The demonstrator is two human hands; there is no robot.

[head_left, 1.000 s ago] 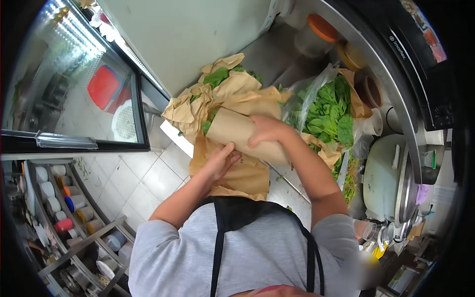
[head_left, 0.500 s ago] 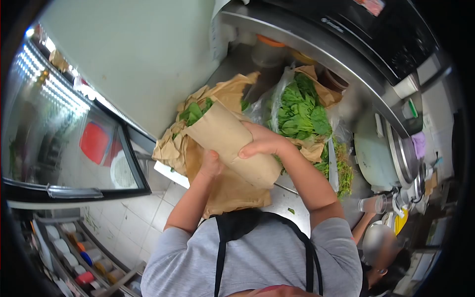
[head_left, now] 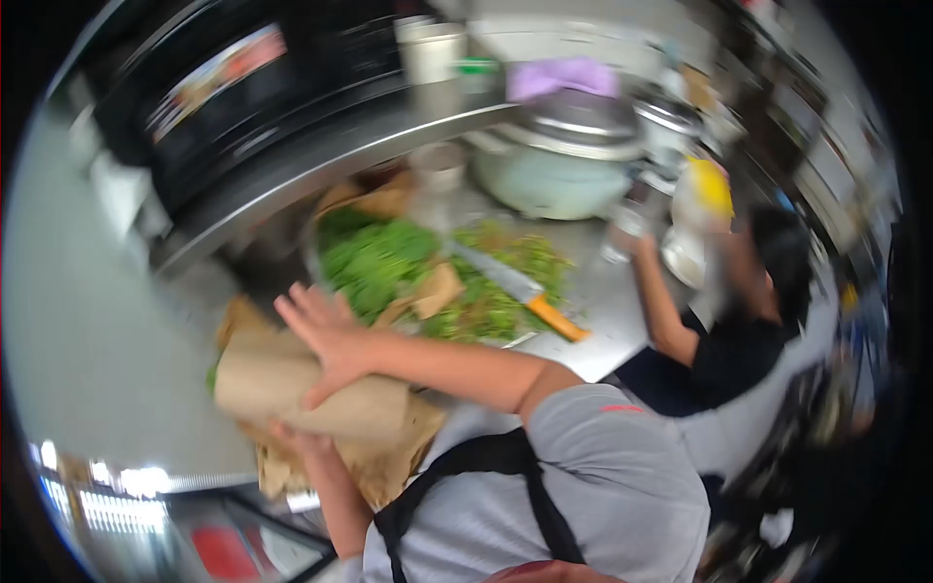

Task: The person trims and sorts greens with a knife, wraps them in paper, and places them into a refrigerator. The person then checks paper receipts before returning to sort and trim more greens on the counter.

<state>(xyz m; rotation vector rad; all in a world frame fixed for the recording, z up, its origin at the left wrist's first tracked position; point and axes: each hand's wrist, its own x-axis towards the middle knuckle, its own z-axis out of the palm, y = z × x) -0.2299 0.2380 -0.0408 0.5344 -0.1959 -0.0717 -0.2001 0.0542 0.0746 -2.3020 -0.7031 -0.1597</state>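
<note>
1. The right hand, fingers wide, lies on a cylindrical brown-paper roll.
2. The left hand meets the roll's near edge; I can't tell its grip.
3. Bright-green leaves lie beyond the right hand.

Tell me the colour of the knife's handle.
Orange; the knife handle shows best in the head view, though slightly blurred.

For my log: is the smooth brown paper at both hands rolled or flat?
Rolled: the paper forms a cylinder beneath the right hand.
</note>
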